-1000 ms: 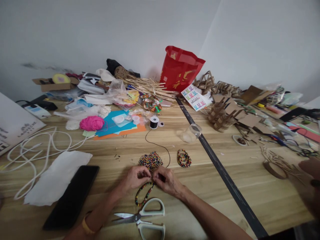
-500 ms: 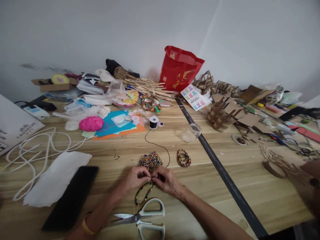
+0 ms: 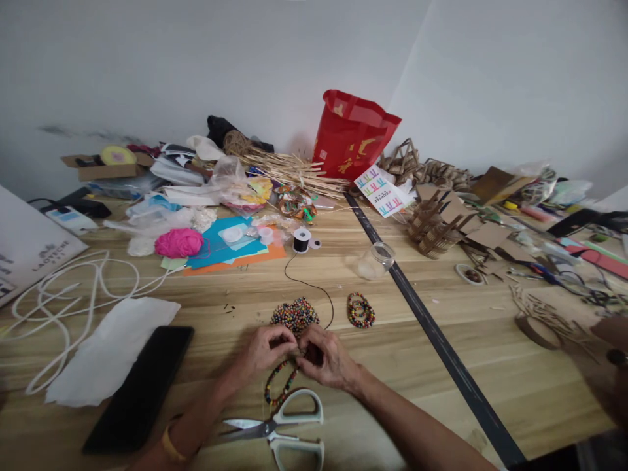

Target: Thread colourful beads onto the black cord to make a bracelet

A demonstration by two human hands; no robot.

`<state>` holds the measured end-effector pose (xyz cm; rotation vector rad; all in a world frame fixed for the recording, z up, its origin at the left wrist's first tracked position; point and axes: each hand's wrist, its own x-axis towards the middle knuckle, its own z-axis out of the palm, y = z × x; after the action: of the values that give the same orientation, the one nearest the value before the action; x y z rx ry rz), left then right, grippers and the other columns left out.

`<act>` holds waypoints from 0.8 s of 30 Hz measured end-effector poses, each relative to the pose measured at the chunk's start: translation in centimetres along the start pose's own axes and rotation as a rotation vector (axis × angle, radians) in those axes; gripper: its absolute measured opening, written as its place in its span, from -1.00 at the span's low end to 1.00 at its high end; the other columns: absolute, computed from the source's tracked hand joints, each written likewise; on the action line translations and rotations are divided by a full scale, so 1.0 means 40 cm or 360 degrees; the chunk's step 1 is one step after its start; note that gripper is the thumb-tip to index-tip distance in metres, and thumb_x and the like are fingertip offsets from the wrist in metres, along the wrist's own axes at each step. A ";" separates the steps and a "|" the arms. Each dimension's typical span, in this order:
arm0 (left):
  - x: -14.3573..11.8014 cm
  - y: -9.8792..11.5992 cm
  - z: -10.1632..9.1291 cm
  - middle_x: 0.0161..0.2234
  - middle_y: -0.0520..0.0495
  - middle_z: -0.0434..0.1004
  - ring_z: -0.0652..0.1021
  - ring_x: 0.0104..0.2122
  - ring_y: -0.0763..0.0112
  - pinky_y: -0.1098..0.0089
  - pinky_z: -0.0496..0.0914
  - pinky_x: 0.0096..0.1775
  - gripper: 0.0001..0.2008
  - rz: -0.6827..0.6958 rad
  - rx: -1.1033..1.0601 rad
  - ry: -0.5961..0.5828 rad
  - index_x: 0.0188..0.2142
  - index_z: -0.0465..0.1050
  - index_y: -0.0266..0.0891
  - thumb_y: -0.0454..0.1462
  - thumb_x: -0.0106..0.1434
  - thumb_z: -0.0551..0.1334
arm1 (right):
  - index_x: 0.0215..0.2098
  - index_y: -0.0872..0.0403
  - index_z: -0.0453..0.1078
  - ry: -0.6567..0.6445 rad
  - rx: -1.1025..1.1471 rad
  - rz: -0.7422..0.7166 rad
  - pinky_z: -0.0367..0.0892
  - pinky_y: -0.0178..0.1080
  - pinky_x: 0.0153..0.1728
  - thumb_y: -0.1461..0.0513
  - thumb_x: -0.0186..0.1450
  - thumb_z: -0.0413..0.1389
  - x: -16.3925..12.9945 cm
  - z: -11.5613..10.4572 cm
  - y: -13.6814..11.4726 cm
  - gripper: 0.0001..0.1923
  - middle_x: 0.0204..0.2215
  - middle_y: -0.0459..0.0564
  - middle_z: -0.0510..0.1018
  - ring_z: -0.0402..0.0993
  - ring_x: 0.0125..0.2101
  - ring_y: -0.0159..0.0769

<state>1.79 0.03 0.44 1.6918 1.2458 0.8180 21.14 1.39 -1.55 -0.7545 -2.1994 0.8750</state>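
A strand of multicoloured beads (image 3: 273, 396) hangs in a loop on the table below my fingertips. My left hand (image 3: 267, 348) pinches one end of it, thumb against forefinger. Close against it, my right hand (image 3: 328, 356) also pinches at the strand; the exact spot between the fingers is too small to make out. Just beyond both hands lies a heap of loose beads (image 3: 296, 314). From a spool of black cord (image 3: 301, 241), a thin cord curves down toward my right hand. Scissors with white handles (image 3: 269, 428) lie open below the strand.
Finished bead bracelets (image 3: 360, 310) lie to the right of the heap. On the left are a black phone (image 3: 140, 389), white paper (image 3: 115, 350) and a white cable (image 3: 91, 314). A clear jar (image 3: 377, 261) stands near the dark strip. A person's hand (image 3: 611, 330) shows at the right edge.
My right hand has turned slightly and its fingers have shifted a little lower at the strand. My left hand stays almost in place.
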 end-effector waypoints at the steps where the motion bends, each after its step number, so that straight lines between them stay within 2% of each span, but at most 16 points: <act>1: 0.000 0.000 0.001 -0.49 0.01 0.58 0.51 -0.45 0.39 0.47 0.37 -0.32 -0.87 0.0010 0.0000 0.0001 -0.50 0.51 -0.24 -0.27 0.10 0.22 | -0.34 0.08 0.30 0.0009 0.0002 -0.0003 0.21 -0.34 -0.44 0.23 0.19 0.16 0.001 0.000 0.001 -0.88 -0.42 -0.05 0.38 0.29 -0.44 -0.36; 6: 0.000 -0.011 0.006 -0.48 0.01 0.58 0.51 -0.45 0.40 0.47 0.36 -0.31 -0.87 0.0084 0.0012 -0.0008 -0.50 0.51 -0.24 -0.26 0.11 0.23 | -0.34 0.08 0.35 0.0026 0.0117 -0.0033 0.27 -0.31 -0.37 0.22 0.32 0.06 0.005 0.001 0.005 -0.89 -0.41 0.00 0.44 0.35 -0.39 -0.32; 12: 0.002 -0.020 0.008 -0.50 -0.01 0.57 0.51 -0.46 0.39 0.44 0.37 -0.31 -0.87 0.0102 -0.0004 0.0052 -0.52 0.50 -0.25 -0.26 0.10 0.24 | -0.37 0.09 0.37 0.0116 0.0127 0.0001 0.27 -0.33 -0.41 0.20 0.32 0.07 0.003 0.004 0.006 -0.86 -0.46 -0.01 0.47 0.36 -0.44 -0.35; 19: 0.004 -0.035 -0.022 -0.49 -0.03 0.57 0.53 -0.43 0.35 0.42 0.40 -0.32 -0.82 -0.0087 -0.0265 0.0474 -0.46 0.49 -0.27 -0.19 0.12 0.21 | -0.41 0.12 0.39 0.0266 0.0195 0.0277 0.23 -0.38 -0.49 0.23 0.24 0.14 0.003 0.009 0.012 -0.89 -0.52 -0.07 0.46 0.34 -0.52 -0.40; 21: 0.005 -0.041 -0.038 -0.52 -0.03 0.55 0.53 -0.45 0.35 0.41 0.41 -0.32 -0.80 -0.0125 -0.0296 0.0598 -0.49 0.47 -0.27 -0.17 0.11 0.21 | -0.44 0.12 0.39 0.0263 0.0209 0.0319 0.22 -0.39 -0.50 0.23 0.23 0.15 0.004 0.009 0.012 -0.88 -0.54 -0.07 0.45 0.33 -0.52 -0.40; 24: 0.007 -0.048 -0.062 -0.53 -0.02 0.54 0.52 -0.47 0.36 0.41 0.41 -0.35 -0.79 -0.0161 -0.0256 0.0669 -0.49 0.47 -0.28 -0.17 0.09 0.22 | -0.45 0.13 0.40 0.0234 0.0197 0.0309 0.23 -0.38 -0.47 0.24 0.24 0.14 0.006 0.007 0.012 -0.86 -0.54 -0.06 0.46 0.35 -0.51 -0.39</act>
<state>-1.05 1.19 -0.26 1.3569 1.4858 1.2194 20.91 1.75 -2.00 -0.9519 -1.9480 1.0075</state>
